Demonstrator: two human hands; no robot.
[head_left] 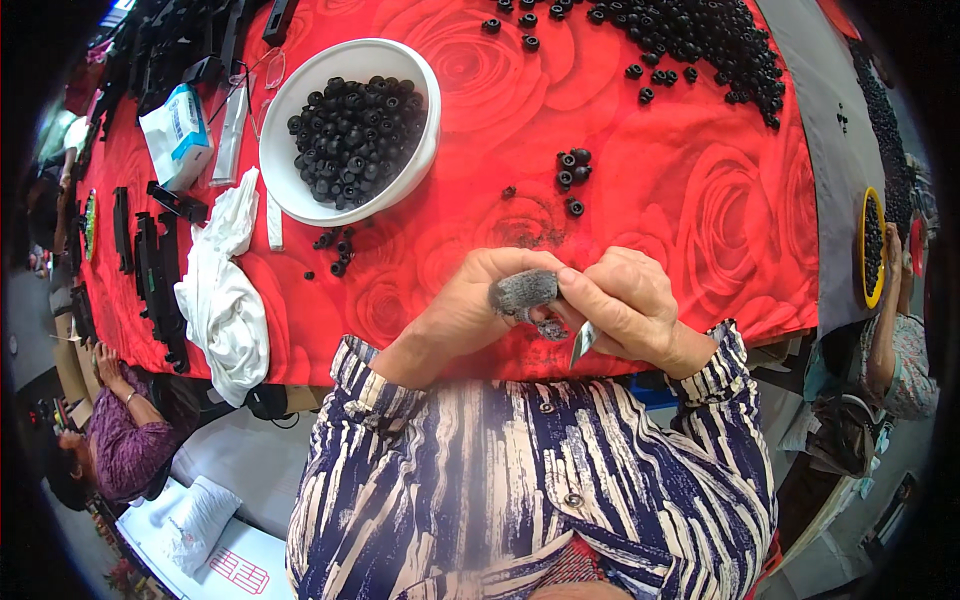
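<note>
My left hand and my right hand meet close in front of my striped shirt, over the near edge of the red tablecloth. A dark grey, dusty-looking cover wraps a fingertip of my left hand, whose fingers are bent into a pinch. What they pinch, if anything, is hidden. Out of my closed right hand sticks a short metal blade, its end pointing down toward me. Beyond my hands lie several small black ring-shaped parts and some dark crumbs.
A white bowl of black rings stands left of centre. More rings are heaped far right. At left are a white cloth, a tissue pack and black strips. Other people sit at both sides; a yellow-rimmed basin is at right.
</note>
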